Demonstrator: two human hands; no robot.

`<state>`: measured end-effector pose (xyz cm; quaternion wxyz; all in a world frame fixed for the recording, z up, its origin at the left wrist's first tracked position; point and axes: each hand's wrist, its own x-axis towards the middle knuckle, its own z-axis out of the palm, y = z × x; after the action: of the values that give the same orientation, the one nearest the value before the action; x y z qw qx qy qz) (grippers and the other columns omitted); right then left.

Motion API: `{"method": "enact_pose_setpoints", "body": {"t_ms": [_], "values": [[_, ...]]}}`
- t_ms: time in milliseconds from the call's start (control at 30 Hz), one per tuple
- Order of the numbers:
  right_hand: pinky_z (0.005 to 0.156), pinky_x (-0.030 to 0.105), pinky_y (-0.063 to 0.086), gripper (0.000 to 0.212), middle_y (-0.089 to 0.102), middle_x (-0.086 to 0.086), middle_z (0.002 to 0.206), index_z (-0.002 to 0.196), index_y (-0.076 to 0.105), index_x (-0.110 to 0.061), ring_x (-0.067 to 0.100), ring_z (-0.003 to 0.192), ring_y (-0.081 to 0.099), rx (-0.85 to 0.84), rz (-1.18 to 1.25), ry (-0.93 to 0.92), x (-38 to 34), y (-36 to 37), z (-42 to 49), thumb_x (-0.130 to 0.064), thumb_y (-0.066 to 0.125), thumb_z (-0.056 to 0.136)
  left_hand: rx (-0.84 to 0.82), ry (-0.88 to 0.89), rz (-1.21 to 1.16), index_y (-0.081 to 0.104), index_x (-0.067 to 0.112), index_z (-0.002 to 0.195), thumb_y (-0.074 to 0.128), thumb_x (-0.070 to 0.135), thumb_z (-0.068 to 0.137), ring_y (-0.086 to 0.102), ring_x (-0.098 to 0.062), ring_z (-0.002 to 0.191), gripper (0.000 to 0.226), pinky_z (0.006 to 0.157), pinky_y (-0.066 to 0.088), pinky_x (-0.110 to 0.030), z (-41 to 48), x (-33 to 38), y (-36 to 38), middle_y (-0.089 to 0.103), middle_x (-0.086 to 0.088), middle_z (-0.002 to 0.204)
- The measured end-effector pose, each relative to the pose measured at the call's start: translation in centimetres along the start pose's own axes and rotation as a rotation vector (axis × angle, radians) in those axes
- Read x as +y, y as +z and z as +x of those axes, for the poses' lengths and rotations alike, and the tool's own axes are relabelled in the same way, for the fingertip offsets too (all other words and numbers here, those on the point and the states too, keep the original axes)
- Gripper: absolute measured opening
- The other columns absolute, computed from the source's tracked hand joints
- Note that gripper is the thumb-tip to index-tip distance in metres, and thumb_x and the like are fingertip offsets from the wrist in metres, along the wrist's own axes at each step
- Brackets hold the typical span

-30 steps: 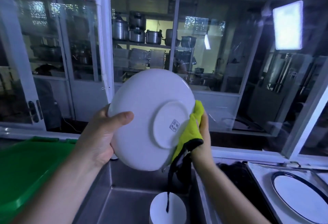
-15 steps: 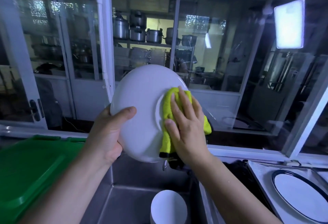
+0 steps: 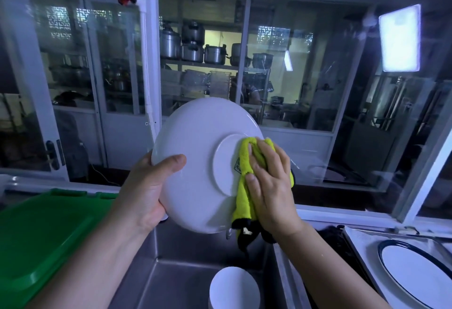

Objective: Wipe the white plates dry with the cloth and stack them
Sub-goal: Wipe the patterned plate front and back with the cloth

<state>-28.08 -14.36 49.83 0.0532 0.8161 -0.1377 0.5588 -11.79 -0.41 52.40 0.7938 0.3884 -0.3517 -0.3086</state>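
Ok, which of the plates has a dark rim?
The oval plate lying on the tray at right; the held plate is plain white.

the white plate [image 3: 195, 162] i hold up fills the middle, with my left grip [image 3: 149, 186] at 9 o'clock and my right grip [image 3: 271, 181] with the cloth [image 3: 244, 186] at 3. glass panels [image 3: 293, 76] wall off 12 o'clock. at 6 the sink [image 3: 181, 267] is open except for a white stack [image 3: 233, 286]. a green bin lid [image 3: 41, 233] blocks 8, an oval dish [image 3: 415, 272] 4.
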Motion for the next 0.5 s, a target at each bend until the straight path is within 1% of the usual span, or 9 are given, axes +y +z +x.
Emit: {"method": "enact_pose_setpoints", "body": {"t_ms": [67,100,200,267,333,433,500], "values": [[0.113,0.039,0.025,0.050,0.042,0.011,0.138,0.128,0.057,-0.001,0.034,0.126,0.035,-0.019,0.018,0.013,-0.7,0.1,0.8,-0.035,0.030,0.103,0.013,-0.014,-0.008,0.066,0.011,0.105,0.065,0.016,0.064,0.072,-0.024,0.082,0.041,0.064,0.059,-0.035,0.0,-0.2,0.2,0.075,-0.008,0.093],[0.112,0.041,0.026,0.049,0.044,0.012,0.138,0.128,0.058,-0.002,0.033,0.127,0.035,-0.024,0.043,-0.008,-1.2,0.2,0.9,-0.034,0.032,0.102,0.026,-0.022,-0.018,0.066,0.010,0.104,0.065,0.016,0.063,0.072,-0.024,0.080,0.041,0.061,0.059,-0.034,0.1,-0.2,0.3,0.075,-0.009,0.092],[0.111,0.038,0.029,0.042,0.047,0.007,0.136,0.126,0.060,-0.003,0.030,0.126,0.039,-0.031,0.139,-0.108,-2.5,0.5,0.1,-0.029,0.037,0.101,0.071,-0.026,-0.054,0.067,0.009,0.099,0.067,0.015,0.062,0.073,-0.025,0.075,0.038,0.056,0.057,-0.032,0.3,-0.2,0.5,0.076,-0.010,0.087],[0.108,0.036,0.032,0.041,0.050,0.007,0.134,0.122,0.061,-0.002,0.029,0.123,0.042,-0.026,0.193,-0.113,-2.8,0.8,-1.2,-0.027,0.037,0.102,0.102,-0.018,-0.060,0.068,0.010,0.095,0.068,0.015,0.062,0.073,-0.023,0.072,0.034,0.054,0.057,-0.031,0.2,-0.3,0.5,0.076,-0.009,0.084],[0.105,0.038,0.035,0.043,0.051,0.009,0.132,0.118,0.063,0.001,0.028,0.119,0.043,-0.005,0.216,-0.089,-2.7,0.8,-2.1,-0.028,0.035,0.102,0.129,0.000,-0.059,0.070,0.012,0.092,0.069,0.016,0.062,0.073,-0.022,0.073,0.030,0.053,0.056,-0.029,0.1,-0.5,0.5,0.076,-0.008,0.086],[0.102,0.041,0.035,0.046,0.049,0.010,0.132,0.117,0.063,0.002,0.027,0.118,0.041,0.067,0.157,-0.038,-3.1,0.9,-1.1,-0.029,0.032,0.103,0.167,0.020,-0.060,0.070,0.010,0.092,0.071,0.016,0.062,0.073,-0.024,0.075,0.031,0.056,0.057,-0.031,-0.2,-1.1,1.0,0.076,-0.010,0.087],[0.108,0.039,0.031,0.047,0.047,0.010,0.138,0.124,0.061,-0.002,0.030,0.124,0.040,0.065,0.083,-0.051,-4.1,1.3,0.4,-0.033,0.034,0.102,0.167,0.038,-0.057,0.071,0.007,0.095,0.074,0.015,0.063,0.072,-0.026,0.075,0.034,0.059,0.057,-0.032,-0.3,-1.4,1.8,0.075,-0.014,0.089]]}}
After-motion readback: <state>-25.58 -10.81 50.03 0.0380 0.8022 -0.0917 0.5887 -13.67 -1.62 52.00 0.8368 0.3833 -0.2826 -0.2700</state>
